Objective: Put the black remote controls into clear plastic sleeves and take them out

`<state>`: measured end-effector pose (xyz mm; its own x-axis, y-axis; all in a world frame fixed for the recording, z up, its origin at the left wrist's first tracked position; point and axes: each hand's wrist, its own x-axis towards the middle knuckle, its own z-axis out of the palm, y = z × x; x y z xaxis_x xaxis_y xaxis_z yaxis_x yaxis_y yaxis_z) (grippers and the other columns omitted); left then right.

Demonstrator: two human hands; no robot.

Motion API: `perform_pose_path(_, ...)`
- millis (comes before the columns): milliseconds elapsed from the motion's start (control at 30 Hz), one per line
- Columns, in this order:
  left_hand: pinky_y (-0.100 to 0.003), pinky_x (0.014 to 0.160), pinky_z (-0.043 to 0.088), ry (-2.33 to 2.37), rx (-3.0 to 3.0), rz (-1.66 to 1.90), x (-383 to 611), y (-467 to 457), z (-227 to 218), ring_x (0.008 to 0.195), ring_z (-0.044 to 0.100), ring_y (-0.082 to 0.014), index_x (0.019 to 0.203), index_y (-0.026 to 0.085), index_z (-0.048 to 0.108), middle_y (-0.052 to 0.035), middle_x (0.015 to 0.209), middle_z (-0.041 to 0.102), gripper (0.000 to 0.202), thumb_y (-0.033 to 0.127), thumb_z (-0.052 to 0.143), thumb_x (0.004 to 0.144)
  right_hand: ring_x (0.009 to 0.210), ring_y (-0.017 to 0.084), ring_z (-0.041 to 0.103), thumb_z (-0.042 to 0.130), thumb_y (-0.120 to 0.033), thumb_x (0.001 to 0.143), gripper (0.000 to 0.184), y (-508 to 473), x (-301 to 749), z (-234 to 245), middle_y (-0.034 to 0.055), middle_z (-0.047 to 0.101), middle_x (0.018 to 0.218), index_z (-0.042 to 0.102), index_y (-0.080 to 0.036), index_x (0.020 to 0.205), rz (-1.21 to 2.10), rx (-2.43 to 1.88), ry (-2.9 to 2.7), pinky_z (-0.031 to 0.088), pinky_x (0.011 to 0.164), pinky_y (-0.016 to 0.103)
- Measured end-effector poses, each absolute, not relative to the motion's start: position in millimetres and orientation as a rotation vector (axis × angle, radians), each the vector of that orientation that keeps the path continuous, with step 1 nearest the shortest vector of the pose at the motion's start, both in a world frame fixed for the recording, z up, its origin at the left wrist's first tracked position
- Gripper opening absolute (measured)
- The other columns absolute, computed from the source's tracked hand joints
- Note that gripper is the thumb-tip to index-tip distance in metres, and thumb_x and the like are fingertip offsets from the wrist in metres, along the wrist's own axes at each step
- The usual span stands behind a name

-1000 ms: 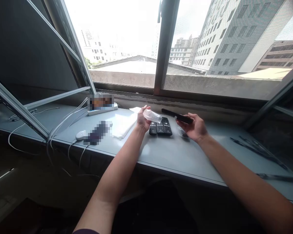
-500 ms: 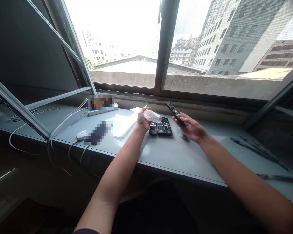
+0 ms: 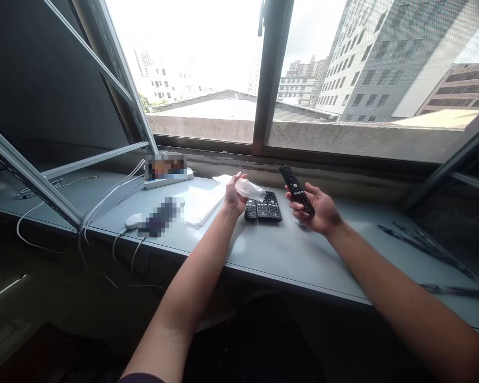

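My left hand (image 3: 232,198) is closed round a clear plastic sleeve (image 3: 250,190), held just above the grey table (image 3: 271,250). My right hand (image 3: 319,210) grips a black remote control (image 3: 295,188), tilted with its button face up and its far end toward the window. Between the two hands three black remotes (image 3: 262,207) lie side by side on the table. A bit of clear plastic lies under my right hand.
A folded white cloth (image 3: 201,205), a white mouse (image 3: 131,221) and a blurred dark object lie to the left. A white power strip (image 3: 167,178) with several white cables sits near the window frame. Black thin strips (image 3: 423,242) lie at the right.
My right hand has turned the held remote from lying sideways to pointing away with its buttons up. My left hand with the plastic sleeve has stayed in place.
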<state>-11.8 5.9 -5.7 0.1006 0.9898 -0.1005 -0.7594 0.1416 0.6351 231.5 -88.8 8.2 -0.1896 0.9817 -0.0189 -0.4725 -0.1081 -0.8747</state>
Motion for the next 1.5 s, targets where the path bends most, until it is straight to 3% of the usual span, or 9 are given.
perform_pose_path(167, -0.026, 0.062, 0.056, 0.569, 0.482, 1.378, -11.7, 6.1, -5.9, 0.067, 0.066, -0.0131, 0.114, 0.017, 0.073, -0.0029, 0.086, 0.068, 0.035, 0.037, 0.084, 0.087, 0.057, 0.016, 0.055, 0.047, -0.042, 0.107, 0.034, -86.6, 230.8, 9.1, 0.0057, 0.072, 0.094, 0.071, -0.025, 0.124, 1.525, -0.813, -0.968, 0.047, 0.038, 0.025)
perform_pose_path(367, -0.026, 0.063, 0.055, 0.584, 0.493, 1.38, -11.6, 5.9, -6.0, 0.068, 0.066, -0.0134, 0.112, 0.016, 0.075, -0.004, 0.088, 0.068, 0.03, 0.037, 0.08, 0.09, 0.069, 0.017, 0.065, 0.059, -0.041, 0.106, 0.022, -84.0, 235.6, 10.5, 0.0051, 0.067, 0.086, 0.07, -0.025, 0.115, 1.532, -0.772, -0.852, 0.059, 0.046, 0.022)
perform_pose_path(533, -0.025, 0.062, 0.055, 0.583, 0.493, 1.375, -11.4, 4.9, -5.3, 0.068, 0.065, -0.013, 0.108, 0.015, 0.075, -0.004, 0.088, 0.067, 0.028, 0.036, 0.079, 0.091, 0.087, 0.018, 0.075, 0.059, -0.031, 0.106, 0.013, -82.4, 235.3, 7.4, 0.0095, 0.076, 0.109, 0.068, -0.024, 0.112, 1.535, -0.835, -0.714, 0.066, 0.056, 0.02)
perform_pose_path(733, -0.026, 0.063, 0.055, 0.58, 0.496, 1.375, -11.4, 4.8, -5.6, 0.069, 0.066, -0.0136, 0.11, 0.016, 0.075, -0.0041, 0.088, 0.067, 0.03, 0.037, 0.08, 0.09, 0.059, 0.014, 0.059, 0.046, -0.043, 0.111, 0.029, -83.6, 235.7, 6.4, 0.0079, 0.073, 0.098, 0.067, -0.024, 0.114, 1.623, -0.741, -0.775, 0.045, 0.031, 0.018)
perform_pose_path(833, -0.026, 0.063, 0.054, 0.58, 0.499, 1.373, -11.4, 5.4, -6.1, 0.069, 0.065, -0.0136, 0.111, 0.015, 0.075, -0.0044, 0.088, 0.067, 0.031, 0.037, 0.08, 0.09, 0.053, 0.012, 0.052, 0.042, -0.039, 0.112, 0.034, -84.3, 235.2, 7.3, 0.0046, 0.066, 0.087, 0.068, -0.021, 0.123, 1.713, -0.682, -0.702, 0.046, 0.033, 0.017)
perform_pose_path(1100, -0.025, 0.063, 0.055, 0.595, 0.506, 1.372, -11.7, 7.3, -7.6, 0.068, 0.066, -0.0126, 0.111, 0.014, 0.076, -0.0047, 0.09, 0.069, 0.032, 0.039, 0.079, 0.091, 0.062, 0.013, 0.059, 0.057, -0.026, 0.107, 0.021, -85.3, 231.2, 9.2, 0.0061, 0.066, 0.088, 0.066, -0.017, 0.124, 1.71, -0.741, -0.557, 0.053, 0.04, 0.017)
perform_pose_path(1233, -0.025, 0.063, 0.055, 0.598, 0.504, 1.374, -11.4, 7.7, -7.3, 0.067, 0.066, -0.0122, 0.11, 0.014, 0.075, -0.0045, 0.089, 0.069, 0.032, 0.039, 0.08, 0.091, 0.065, 0.014, 0.062, 0.052, -0.033, 0.11, 0.025, -87.0, 230.7, 11.8, 0.0121, 0.072, 0.103, 0.065, -0.018, 0.124, 1.69, -0.759, -0.555, 0.051, 0.037, 0.018)
perform_pose_path(1367, -0.025, 0.062, 0.055, 0.595, 0.495, 1.372, -11.0, 7.0, -6.2, 0.067, 0.066, -0.0123, 0.109, 0.014, 0.075, -0.0042, 0.087, 0.068, 0.031, 0.038, 0.079, 0.091, 0.052, 0.012, 0.05, 0.039, -0.038, 0.113, 0.035, -88.2, 232.5, 11.2, 0.0072, 0.067, 0.09, 0.066, -0.019, 0.127, 1.763, -0.681, -0.631, 0.041, 0.03, 0.017)
perform_pose_path(1500, -0.024, 0.062, 0.055, 0.6, 0.497, 1.373, -11.1, 7.1, -6.3, 0.068, 0.066, -0.0125, 0.111, 0.014, 0.075, -0.0045, 0.087, 0.069, 0.032, 0.038, 0.078, 0.092, 0.053, 0.012, 0.051, 0.044, -0.034, 0.112, 0.034, -87.6, 231.6, 9.2, 0.004, 0.062, 0.083, 0.065, -0.017, 0.132, 1.779, -0.618, -0.636, 0.048, 0.035, 0.019)
